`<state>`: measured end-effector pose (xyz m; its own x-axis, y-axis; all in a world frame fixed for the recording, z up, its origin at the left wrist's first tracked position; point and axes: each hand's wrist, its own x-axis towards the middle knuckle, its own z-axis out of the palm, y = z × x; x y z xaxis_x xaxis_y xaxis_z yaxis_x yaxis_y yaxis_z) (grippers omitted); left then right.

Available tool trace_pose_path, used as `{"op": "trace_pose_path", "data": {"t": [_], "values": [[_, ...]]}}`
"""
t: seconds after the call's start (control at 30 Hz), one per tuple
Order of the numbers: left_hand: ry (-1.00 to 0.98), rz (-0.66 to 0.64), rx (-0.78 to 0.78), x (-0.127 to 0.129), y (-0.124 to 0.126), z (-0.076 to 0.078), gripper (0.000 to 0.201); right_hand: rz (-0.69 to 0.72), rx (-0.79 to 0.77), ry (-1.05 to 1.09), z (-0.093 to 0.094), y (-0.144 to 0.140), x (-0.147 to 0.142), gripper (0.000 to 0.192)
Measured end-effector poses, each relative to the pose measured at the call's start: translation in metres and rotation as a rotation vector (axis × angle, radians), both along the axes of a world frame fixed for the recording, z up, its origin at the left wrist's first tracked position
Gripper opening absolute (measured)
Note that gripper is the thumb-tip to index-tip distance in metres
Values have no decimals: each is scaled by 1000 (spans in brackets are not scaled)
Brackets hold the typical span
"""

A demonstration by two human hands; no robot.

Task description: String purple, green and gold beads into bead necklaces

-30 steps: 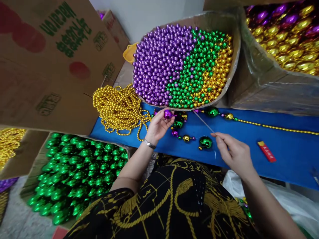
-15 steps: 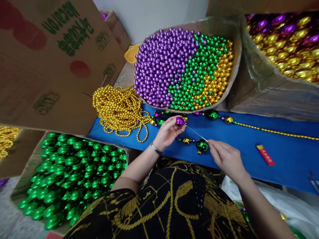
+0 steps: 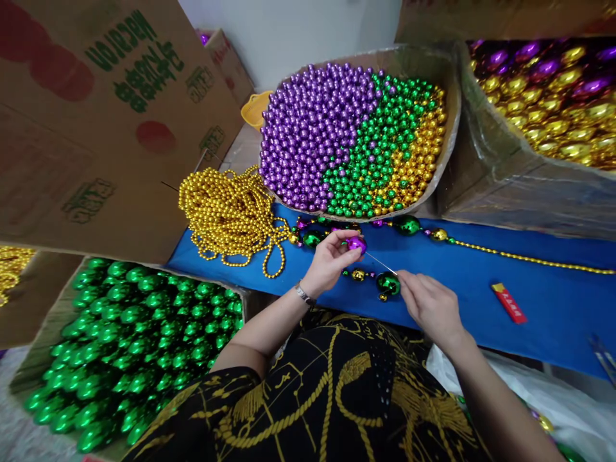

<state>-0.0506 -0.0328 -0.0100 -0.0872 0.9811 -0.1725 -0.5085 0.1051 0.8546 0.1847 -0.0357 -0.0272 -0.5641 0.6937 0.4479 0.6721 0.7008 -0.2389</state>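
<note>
Pinched in the fingers of my left hand [image 3: 333, 258] is a large shiny purple bead [image 3: 357, 244]. My right hand [image 3: 430, 303] grips a thin metal needle [image 3: 382, 262], whose far end meets the purple bead; whether it passes through is hidden. Just beneath the needle, a big green bead [image 3: 387, 283] and a small gold bead [image 3: 358, 275] belong to a strand on the blue table. Behind my hands lies a beaded strand with another green bead [image 3: 407, 224] and a gold bead [image 3: 439, 235], running into a thin gold bead chain [image 3: 529, 258].
A box [image 3: 445, 154] of small purple, green and gold beads stands behind the table [image 3: 462, 301]. Gold bead strands [image 3: 226, 208] are heaped at left. Large green beads [image 3: 144, 340] fill a lower-left box; gold and purple ones [image 3: 553, 96] fill another. A red packet [image 3: 509, 303] lies right.
My left hand has moved right with the purple bead, closer to my right hand. The visible length of needle between them is shorter. My right hand has shifted slightly left.
</note>
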Motion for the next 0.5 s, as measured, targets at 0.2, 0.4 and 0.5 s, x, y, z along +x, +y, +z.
{"op": "trace_pose_path", "data": {"t": [0.2,0.4,0.5], "values": [[-10,-45,-12,6,0,-1,40,59,-63,138,-2,1,-1,18],[156,-213,100,10,1,6,39,27,-84,197,1,2,-3,18],[391,-150,264,-5,16,27,38,-6,-54,250,4,4,1,16]]}}
